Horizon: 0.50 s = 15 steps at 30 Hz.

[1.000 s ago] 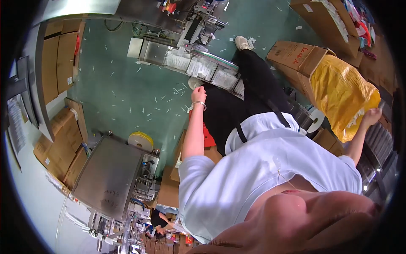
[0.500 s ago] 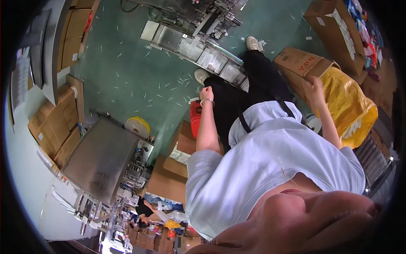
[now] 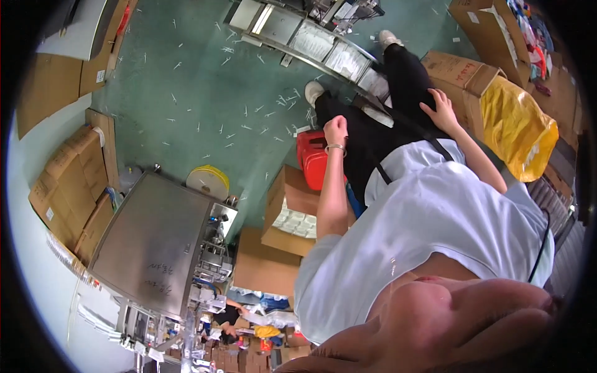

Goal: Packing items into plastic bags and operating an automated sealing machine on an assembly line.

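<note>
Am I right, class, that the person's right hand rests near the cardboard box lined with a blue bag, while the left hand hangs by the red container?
Not quite. In the head view the bag lining the cardboard box is yellow, not blue. The rest holds: the right hand is by that box, and the left hand is beside the red container.

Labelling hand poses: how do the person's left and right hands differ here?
The left hand is curled into a loose fist, hanging beside the red plastic container, a thin bracelet on its wrist. The right hand is spread, resting near the open brown cardboard box. Both hold nothing.
</note>
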### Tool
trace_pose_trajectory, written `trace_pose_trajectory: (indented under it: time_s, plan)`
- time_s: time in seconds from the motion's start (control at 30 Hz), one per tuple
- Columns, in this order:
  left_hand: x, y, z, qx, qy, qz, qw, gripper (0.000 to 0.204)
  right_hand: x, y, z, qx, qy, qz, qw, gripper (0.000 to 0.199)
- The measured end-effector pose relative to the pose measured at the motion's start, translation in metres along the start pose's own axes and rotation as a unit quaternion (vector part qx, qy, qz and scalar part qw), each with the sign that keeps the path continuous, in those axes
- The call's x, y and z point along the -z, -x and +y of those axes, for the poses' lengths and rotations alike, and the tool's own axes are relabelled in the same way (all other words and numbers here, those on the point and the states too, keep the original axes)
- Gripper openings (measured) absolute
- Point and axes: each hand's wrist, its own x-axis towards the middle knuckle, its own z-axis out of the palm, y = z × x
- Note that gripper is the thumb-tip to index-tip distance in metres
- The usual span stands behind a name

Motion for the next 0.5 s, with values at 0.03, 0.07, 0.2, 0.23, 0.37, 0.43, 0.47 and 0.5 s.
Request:
trace_pose_trajectory:
  time_s: [0.03, 0.07, 0.2, 0.23, 0.37, 0.43, 0.47, 0.5]
  plan:
    - [0.008, -0.002, -0.001, -0.038, 0.011, -0.086, 0.996, 0.034, 0.013, 0.02, -0.015, -0.001, 0.013, 0.032, 0.999, 0.054]
    - [0.005, 0.006, -0.017, -0.036, 0.006, -0.093, 0.995, 0.034, 0.022, 0.033, -0.034, 0.005, 0.021, 0.059, 0.998, 0.059]
    - [-0.029, 0.042, -0.088, -0.12, -0.212, -0.122, 0.962, 0.034, 0.052, 0.071, -0.102, 0.017, -0.024, 0.102, 0.994, 0.065]
    - [-0.027, 0.039, -0.089, -0.108, -0.274, -0.223, 0.929, 0.042, 0.053, 0.081, -0.107, -0.018, -0.03, 0.11, 0.993, 0.065]
    - [0.006, 0.022, -0.101, -0.081, -0.405, -0.396, 0.82, 0.062, 0.049, 0.111, -0.118, -0.042, -0.061, 0.165, 0.983, 0.068]
    - [0.028, 0.018, -0.108, -0.066, -0.371, -0.39, 0.84, 0.062, 0.025, 0.125, -0.116, -0.118, -0.103, 0.185, 0.97, 0.069]
    - [0.034, 0.015, -0.088, -0.086, -0.381, -0.404, 0.827, 0.062, 0.013, 0.135, -0.107, -0.166, -0.115, 0.198, 0.959, 0.07]
    - [0.041, 0.014, -0.07, -0.066, -0.348, -0.416, 0.838, 0.062, 0.001, 0.144, -0.095, -0.191, -0.115, 0.208, 0.952, 0.07]
